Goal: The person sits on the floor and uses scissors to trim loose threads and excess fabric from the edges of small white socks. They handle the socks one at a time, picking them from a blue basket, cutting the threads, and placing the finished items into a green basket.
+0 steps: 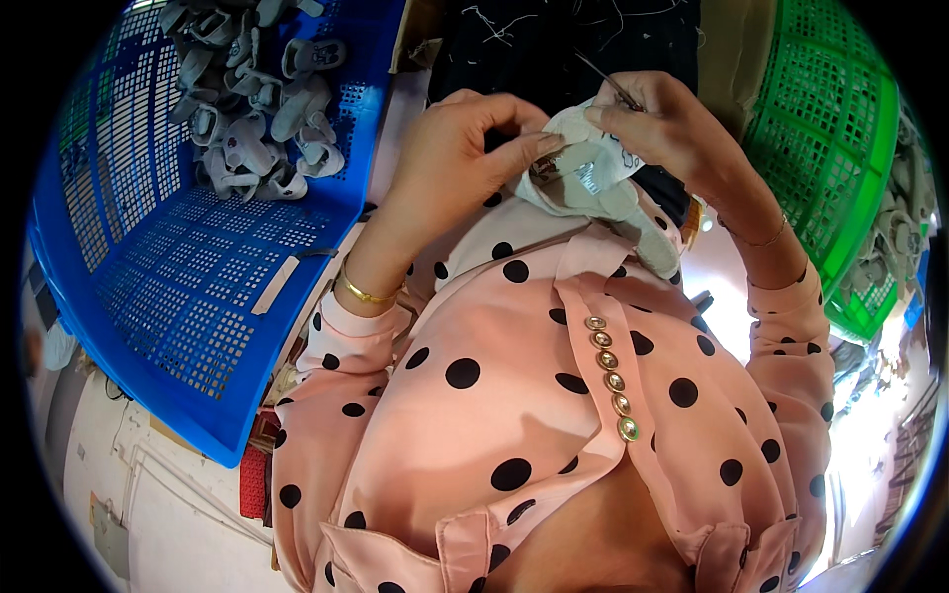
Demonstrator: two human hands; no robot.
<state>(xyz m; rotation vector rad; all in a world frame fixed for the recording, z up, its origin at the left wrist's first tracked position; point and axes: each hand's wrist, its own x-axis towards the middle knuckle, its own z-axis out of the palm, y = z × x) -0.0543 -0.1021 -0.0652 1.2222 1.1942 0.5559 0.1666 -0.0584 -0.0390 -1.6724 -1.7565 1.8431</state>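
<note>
In front of my chest is a small white and pale grey shoe (583,196) with dark stitched lines on one side. Its opening faces up, with a printed label inside, and its grey end hangs toward my blouse. My left hand (450,163) is closed, thumb and fingers pinching the shoe's near edge. The fingers of my right hand (657,124) are closed on the opposite edge. From that same hand a thin, pointed dark metal tool (603,79) sticks out up and left; its handle is hidden, so its kind is unclear.
A blue perforated plastic basket (213,331) stands at my left, with a heap of similar small shoes (247,143) at its far end. On my right is a green basket (825,119), with more small shoes (895,237) beyond its wall. Loose threads lie on dark cloth (573,54) over my lap.
</note>
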